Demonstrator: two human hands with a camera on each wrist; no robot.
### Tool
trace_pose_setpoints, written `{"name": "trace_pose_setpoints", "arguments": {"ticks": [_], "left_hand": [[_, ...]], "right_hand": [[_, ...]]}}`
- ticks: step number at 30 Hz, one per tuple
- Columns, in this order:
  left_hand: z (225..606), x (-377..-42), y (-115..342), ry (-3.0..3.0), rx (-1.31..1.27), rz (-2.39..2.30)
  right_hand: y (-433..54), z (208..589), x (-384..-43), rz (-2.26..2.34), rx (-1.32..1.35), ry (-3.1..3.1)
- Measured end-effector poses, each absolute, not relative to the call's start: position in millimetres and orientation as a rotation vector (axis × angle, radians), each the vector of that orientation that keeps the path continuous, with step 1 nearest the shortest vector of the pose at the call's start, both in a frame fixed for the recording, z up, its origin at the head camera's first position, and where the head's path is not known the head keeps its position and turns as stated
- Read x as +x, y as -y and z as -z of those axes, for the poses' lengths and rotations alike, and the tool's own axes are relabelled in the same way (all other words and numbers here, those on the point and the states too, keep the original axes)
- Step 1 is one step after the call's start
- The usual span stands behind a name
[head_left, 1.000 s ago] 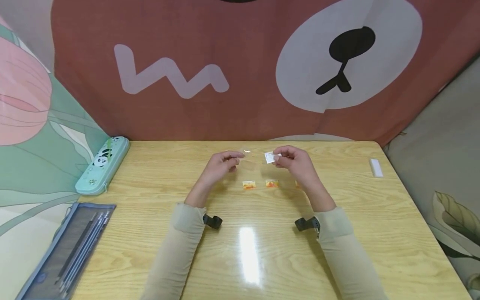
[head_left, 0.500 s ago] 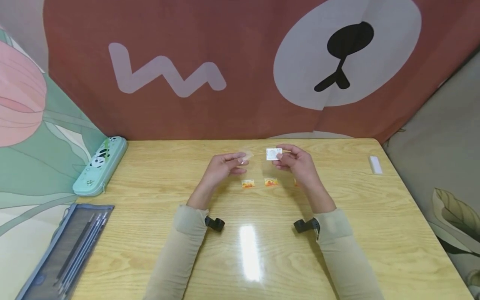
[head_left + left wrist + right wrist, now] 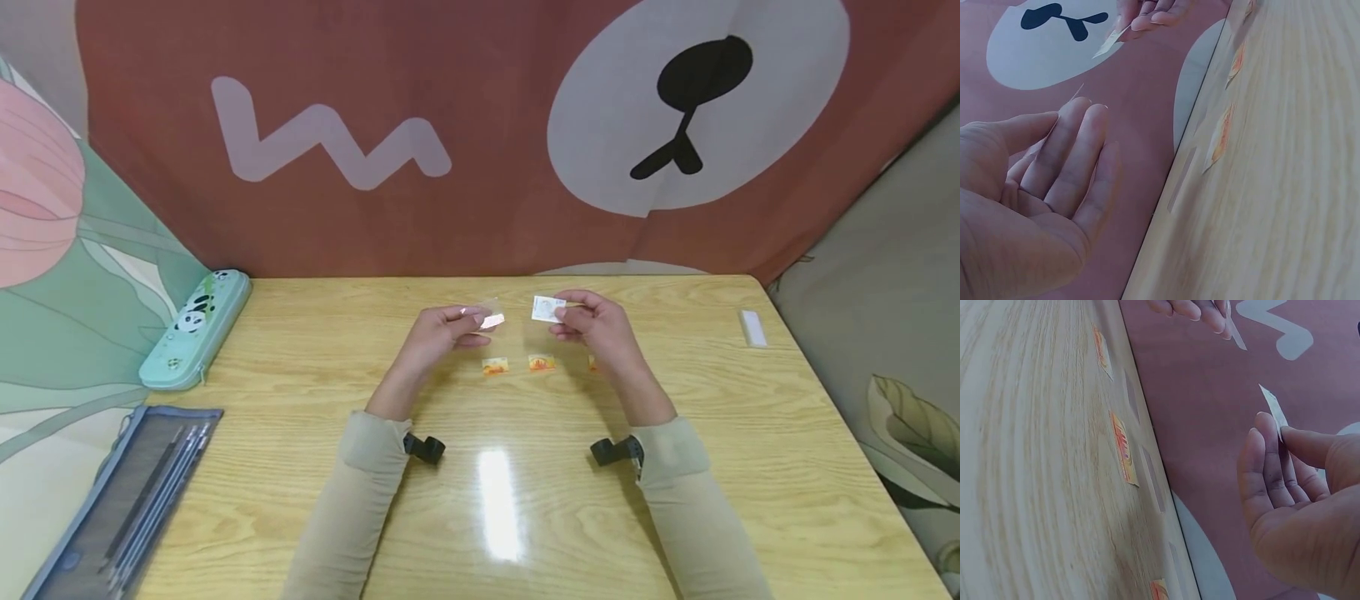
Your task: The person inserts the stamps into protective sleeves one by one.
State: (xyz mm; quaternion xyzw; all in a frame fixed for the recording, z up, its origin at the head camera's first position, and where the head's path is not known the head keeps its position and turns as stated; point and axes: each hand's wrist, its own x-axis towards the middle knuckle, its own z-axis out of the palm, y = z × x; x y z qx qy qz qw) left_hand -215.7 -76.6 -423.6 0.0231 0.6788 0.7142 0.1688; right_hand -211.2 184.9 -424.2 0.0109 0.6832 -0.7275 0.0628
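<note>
My left hand (image 3: pixel 438 335) pinches a small clear plastic sleeve (image 3: pixel 491 319) between thumb and forefinger, its surface catching the light. In the left wrist view the sleeve (image 3: pixel 1076 93) is nearly edge-on, with the other fingers spread below it. Level with it, apart by a small gap, my right hand (image 3: pixel 596 329) pinches a small white printed card (image 3: pixel 547 308) by its right side. The right wrist view shows this card (image 3: pixel 1274 407) tilted, held between thumb and fingers. Both hands are above the table.
Small orange-and-yellow cards (image 3: pixel 541 363) lie in a row below the hands, one partly behind the right wrist. A panda pencil case (image 3: pixel 197 329) and mesh pouch of pencils (image 3: pixel 150 500) sit left. A white block (image 3: pixel 753 328) lies far right on the wooden table (image 3: pixel 750 467).
The clear sleeve in my left hand has turned, from barely visible to showing a bright reflection. The white card in my right hand has turned to face the head camera more fully.
</note>
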Motion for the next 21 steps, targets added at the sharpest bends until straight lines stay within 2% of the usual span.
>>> {"name": "trace_pose_setpoints", "arguments": {"ticks": [12, 21], "left_hand": [[423.6, -213.7, 76.4, -1.905, 0.040, -2.018], [424.6, -213.4, 73.1, -1.901, 0.139, -1.975]], "right_hand": [[-178.7, 421.3, -208.4, 2.092, 0.016, -2.101], [-179.1, 420.5, -207.2, 2.078, 0.031, -2.134]]}}
